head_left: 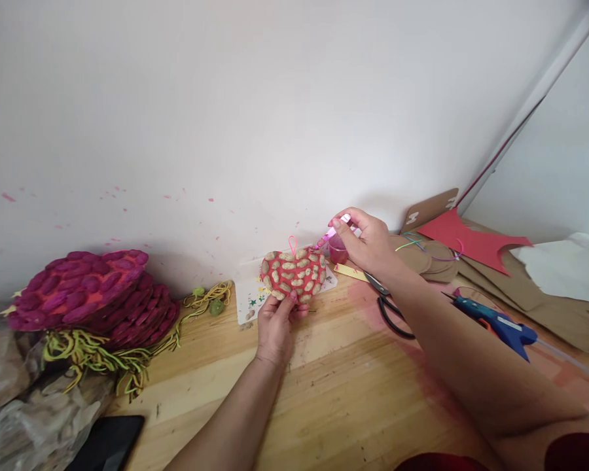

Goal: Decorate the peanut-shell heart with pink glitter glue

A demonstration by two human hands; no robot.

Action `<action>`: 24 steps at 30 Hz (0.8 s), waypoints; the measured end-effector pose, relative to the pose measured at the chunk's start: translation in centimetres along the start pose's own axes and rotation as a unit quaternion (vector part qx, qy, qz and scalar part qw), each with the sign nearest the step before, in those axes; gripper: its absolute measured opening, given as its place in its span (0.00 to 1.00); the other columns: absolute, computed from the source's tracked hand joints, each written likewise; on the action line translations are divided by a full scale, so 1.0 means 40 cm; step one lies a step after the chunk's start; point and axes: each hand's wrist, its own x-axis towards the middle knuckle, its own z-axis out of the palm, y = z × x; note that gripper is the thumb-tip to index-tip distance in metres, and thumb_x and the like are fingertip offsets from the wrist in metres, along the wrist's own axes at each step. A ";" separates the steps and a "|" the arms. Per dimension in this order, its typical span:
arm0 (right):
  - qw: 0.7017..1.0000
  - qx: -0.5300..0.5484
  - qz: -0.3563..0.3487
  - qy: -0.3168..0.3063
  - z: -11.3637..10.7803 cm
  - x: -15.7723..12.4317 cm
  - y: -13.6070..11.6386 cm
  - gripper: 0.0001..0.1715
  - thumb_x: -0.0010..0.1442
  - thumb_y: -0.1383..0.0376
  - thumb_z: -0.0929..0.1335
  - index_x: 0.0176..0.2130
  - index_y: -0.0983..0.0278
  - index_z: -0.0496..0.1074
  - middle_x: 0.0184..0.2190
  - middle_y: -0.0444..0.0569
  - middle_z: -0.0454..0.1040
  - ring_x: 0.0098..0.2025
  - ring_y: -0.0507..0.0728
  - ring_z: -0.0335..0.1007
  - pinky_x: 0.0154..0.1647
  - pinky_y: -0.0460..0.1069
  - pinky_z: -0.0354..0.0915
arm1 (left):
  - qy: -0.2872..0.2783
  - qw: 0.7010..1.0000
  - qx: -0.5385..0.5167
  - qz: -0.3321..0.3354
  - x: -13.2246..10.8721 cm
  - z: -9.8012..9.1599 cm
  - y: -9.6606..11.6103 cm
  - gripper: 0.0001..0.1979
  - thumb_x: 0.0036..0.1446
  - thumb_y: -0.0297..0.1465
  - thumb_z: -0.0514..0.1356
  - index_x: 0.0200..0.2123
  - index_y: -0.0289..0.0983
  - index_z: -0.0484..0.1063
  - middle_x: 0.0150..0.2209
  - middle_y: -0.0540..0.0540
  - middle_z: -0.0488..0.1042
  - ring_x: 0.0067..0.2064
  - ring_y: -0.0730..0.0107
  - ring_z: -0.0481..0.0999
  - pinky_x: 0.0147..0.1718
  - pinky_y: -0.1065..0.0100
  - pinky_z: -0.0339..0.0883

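My left hand (275, 324) pinches the lower edge of a red heart (293, 272) covered with peanut shells, holding it upright over the wooden table (343, 386). A pink loop sticks up from the heart's top. My right hand (366, 243) grips a pink brush (330, 235) whose tip touches the heart's upper right edge. A small cup of pink paint (337, 251) sits just behind the brush, under my right hand.
Stacked magenta-painted shell hearts (91, 291) with yellow-green cords lie at the left. Black scissors (387, 304), a blue glue gun (498, 324), red paper (471, 239) and cardboard pieces lie at the right. A sticker sheet (249, 299) lies below the heart, a dark phone (108, 441) near the front-left edge.
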 end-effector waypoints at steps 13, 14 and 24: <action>0.998 -0.039 -0.054 -0.003 0.004 -0.002 0.000 0.12 0.66 0.58 0.66 0.34 0.60 0.75 0.32 0.47 0.80 0.35 0.58 0.74 0.40 0.52 0.63 | 0.007 1.000 0.001 -0.001 -0.001 0.003 0.002 0.24 0.31 0.39 0.79 0.27 0.35 0.73 0.25 0.51 0.76 0.24 0.72 0.77 0.24 0.72 0.70; 0.998 -0.042 -0.056 -0.003 0.003 -0.002 -0.001 0.12 0.66 0.58 0.66 0.34 0.60 0.75 0.32 0.48 0.80 0.35 0.58 0.74 0.40 0.52 0.64 | 0.007 1.000 0.002 0.000 -0.001 0.003 0.002 0.24 0.31 0.39 0.79 0.27 0.35 0.73 0.25 0.52 0.76 0.24 0.72 0.77 0.24 0.72 0.70; 0.995 -0.053 -0.081 -0.030 0.006 -0.004 -0.004 0.14 0.67 0.57 0.66 0.34 0.59 0.76 0.32 0.48 0.81 0.36 0.58 0.74 0.42 0.52 0.64 | 0.007 1.000 0.002 0.001 0.000 0.001 -0.002 0.23 0.32 0.39 0.79 0.27 0.35 0.73 0.25 0.51 0.76 0.23 0.72 0.76 0.23 0.72 0.70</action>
